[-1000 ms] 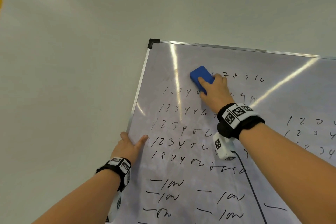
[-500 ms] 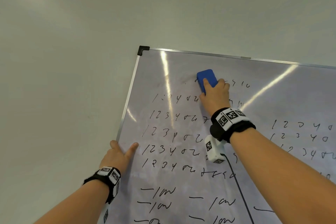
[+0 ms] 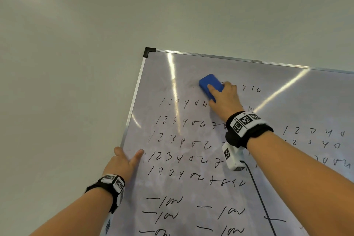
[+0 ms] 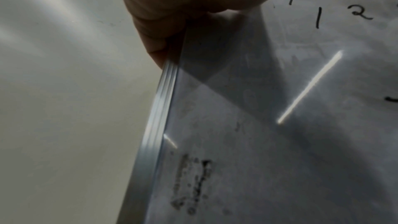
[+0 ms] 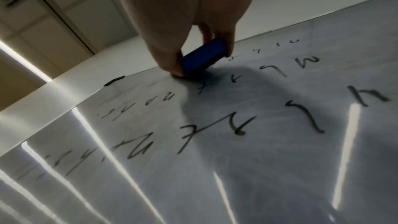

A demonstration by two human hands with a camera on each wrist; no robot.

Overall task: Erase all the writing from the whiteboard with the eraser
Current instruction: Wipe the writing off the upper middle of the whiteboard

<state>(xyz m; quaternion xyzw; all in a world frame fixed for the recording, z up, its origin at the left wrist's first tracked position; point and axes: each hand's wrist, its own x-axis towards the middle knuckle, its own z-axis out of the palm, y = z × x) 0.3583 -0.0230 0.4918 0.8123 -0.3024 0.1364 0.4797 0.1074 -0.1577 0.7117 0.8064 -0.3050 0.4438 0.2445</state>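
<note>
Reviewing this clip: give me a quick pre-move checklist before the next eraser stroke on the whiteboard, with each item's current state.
1. Right hand grips the blue rectangular eraser: ok.
2. Eraser flat against the metal-framed whiteboard: cannot tell; the right wrist view shows it at the surface.
3. Left hand steadies the board's left edge: ok.
4. Black handwritten top row cleared: not ok, marks remain right of the eraser.
5. Black handwritten lower rows cleared: not ok.
6. Stroke path free of obstacles: ok.
</note>
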